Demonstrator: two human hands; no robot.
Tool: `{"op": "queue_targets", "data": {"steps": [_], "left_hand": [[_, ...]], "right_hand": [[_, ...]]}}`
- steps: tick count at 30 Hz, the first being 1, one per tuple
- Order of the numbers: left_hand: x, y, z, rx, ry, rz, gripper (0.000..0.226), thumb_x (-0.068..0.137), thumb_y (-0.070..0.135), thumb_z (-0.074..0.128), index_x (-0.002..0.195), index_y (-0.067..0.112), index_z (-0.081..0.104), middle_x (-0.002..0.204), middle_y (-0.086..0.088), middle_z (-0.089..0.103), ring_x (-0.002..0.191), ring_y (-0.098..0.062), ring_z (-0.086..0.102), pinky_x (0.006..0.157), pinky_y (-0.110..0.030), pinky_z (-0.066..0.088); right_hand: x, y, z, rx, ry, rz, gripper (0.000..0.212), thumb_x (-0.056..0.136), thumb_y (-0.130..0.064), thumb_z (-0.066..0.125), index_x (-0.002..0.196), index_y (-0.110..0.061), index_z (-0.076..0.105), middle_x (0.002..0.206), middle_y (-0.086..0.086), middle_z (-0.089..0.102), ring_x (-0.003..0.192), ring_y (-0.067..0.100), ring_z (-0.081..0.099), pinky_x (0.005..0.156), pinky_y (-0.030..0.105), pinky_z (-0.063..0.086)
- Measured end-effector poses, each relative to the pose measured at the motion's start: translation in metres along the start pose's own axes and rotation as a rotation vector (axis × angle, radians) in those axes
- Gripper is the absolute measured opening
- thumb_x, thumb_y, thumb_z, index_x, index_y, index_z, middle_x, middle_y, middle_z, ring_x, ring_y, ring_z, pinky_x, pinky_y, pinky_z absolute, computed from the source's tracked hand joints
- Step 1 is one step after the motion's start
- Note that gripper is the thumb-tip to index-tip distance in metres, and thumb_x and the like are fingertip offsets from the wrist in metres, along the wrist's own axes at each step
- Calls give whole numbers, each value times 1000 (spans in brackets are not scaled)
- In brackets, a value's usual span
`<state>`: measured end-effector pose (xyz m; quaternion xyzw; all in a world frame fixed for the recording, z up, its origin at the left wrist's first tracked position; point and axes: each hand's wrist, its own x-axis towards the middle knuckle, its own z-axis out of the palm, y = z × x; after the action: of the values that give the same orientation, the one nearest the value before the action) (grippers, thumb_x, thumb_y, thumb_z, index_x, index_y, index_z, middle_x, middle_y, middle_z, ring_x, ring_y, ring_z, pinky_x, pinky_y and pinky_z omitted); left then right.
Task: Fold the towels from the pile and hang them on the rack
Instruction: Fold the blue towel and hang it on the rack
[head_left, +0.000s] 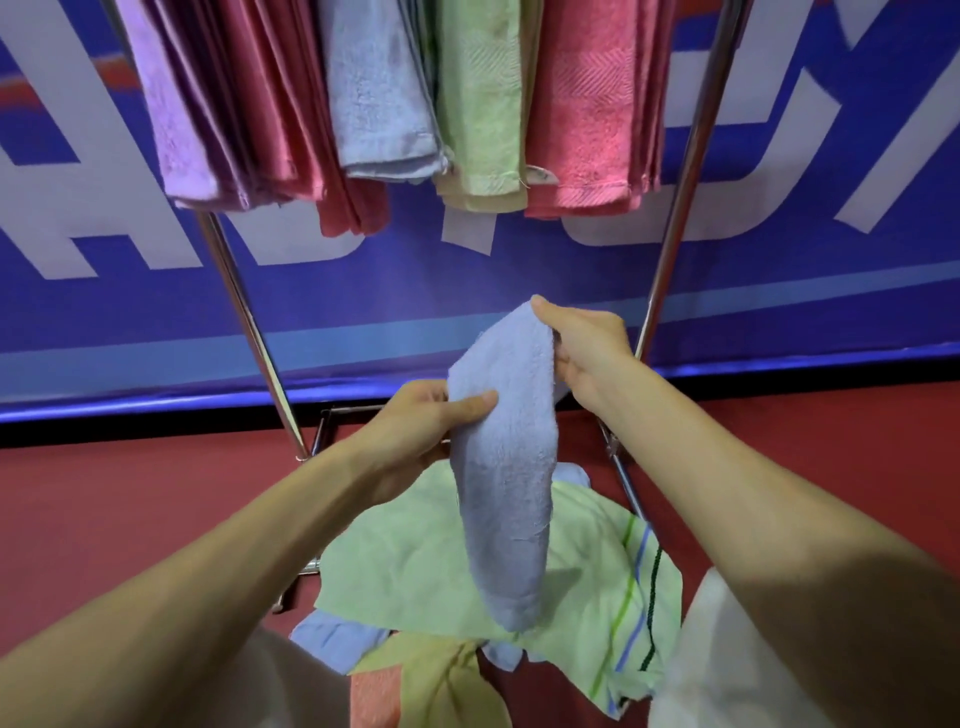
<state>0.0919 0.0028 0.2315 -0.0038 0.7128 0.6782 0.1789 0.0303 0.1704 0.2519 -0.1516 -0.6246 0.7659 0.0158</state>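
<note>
Blue banner backdrop (519, 280) stands behind the rack (244, 312) and its hung towels (483, 104). Left hand (415, 426) pinches the pale blue towel (509, 493) at mid-edge; right hand (587, 348) pinches its top end. Towel hangs below both grips, above the pile (415, 561). Recommended: square the edges before lifting to the rack.

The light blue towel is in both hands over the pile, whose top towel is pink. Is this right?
No. In the head view the top towel is pale green, not pink; left hand and right hand do hold the light blue towel.
</note>
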Motion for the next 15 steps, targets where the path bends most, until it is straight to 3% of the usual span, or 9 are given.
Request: {"op": "queue_targets", "data": {"steps": [3, 5, 6, 8, 10, 11, 13, 15], "left_hand": [[-1, 13, -2, -78, 35, 89, 33, 92, 23, 62, 111, -3, 66, 113, -20, 68, 93, -23, 62, 83, -35, 44], [-3, 21, -2, -124, 73, 124, 29, 93, 21, 60, 108, -3, 67, 102, -17, 72, 82, -18, 66, 71, -25, 50], [-3, 25, -2, -144, 84, 136, 26, 93, 20, 59, 105, -2, 67, 93, -14, 73, 73, -15, 67, 62, -21, 51], [-4, 32, -3, -159, 120, 154, 22, 93, 21, 60, 96, 1, 69, 80, -8, 73, 62, -12, 66, 51, -18, 49], [-1, 35, -7, -173, 185, 175, 20, 91, 22, 62, 88, 3, 69, 76, -5, 73, 62, -11, 66, 51, -18, 48], [0, 36, -9, -187, 224, 184, 20, 91, 22, 64, 85, 3, 68, 76, -5, 72, 64, -12, 65, 54, -19, 49], [3, 37, -15, -225, 313, 179, 21, 89, 21, 66, 85, 1, 65, 78, -8, 69, 70, -15, 63, 59, -21, 49], [3, 38, -21, -269, 392, 160, 20, 88, 20, 67, 91, 0, 63, 78, -9, 67, 67, -15, 63, 58, -21, 50]], "right_hand": [[-9, 0, -4, 17, -157, 106, 24, 94, -26, 61, 87, -3, 63, 69, 6, 70, 56, 15, 66, 55, 28, 55], [-15, 2, -5, 5, -223, 149, 30, 99, -28, 52, 76, -10, 56, 45, -3, 58, 38, 8, 55, 48, 24, 45], [-16, 4, -5, -2, -234, 169, 32, 100, -30, 49, 76, -11, 55, 44, -4, 56, 37, 8, 52, 47, 23, 44], [-17, 10, -4, -53, -282, 222, 38, 99, -42, 46, 91, -9, 63, 67, 4, 67, 59, 17, 63, 60, 26, 51], [-18, 17, -2, -110, -363, 275, 57, 97, -57, 40, 116, -8, 63, 101, 12, 69, 88, 28, 65, 78, 38, 51], [-19, 18, 0, -113, -416, 294, 64, 95, -62, 35, 122, -10, 62, 109, 11, 67, 94, 28, 64, 80, 39, 49], [-22, 20, 3, -102, -527, 323, 72, 94, -67, 25, 122, -13, 63, 111, 7, 69, 97, 24, 65, 80, 37, 50], [-24, 19, 6, -113, -603, 306, 80, 91, -71, 21, 114, -9, 66, 96, 7, 69, 86, 20, 64, 79, 34, 47]]}}
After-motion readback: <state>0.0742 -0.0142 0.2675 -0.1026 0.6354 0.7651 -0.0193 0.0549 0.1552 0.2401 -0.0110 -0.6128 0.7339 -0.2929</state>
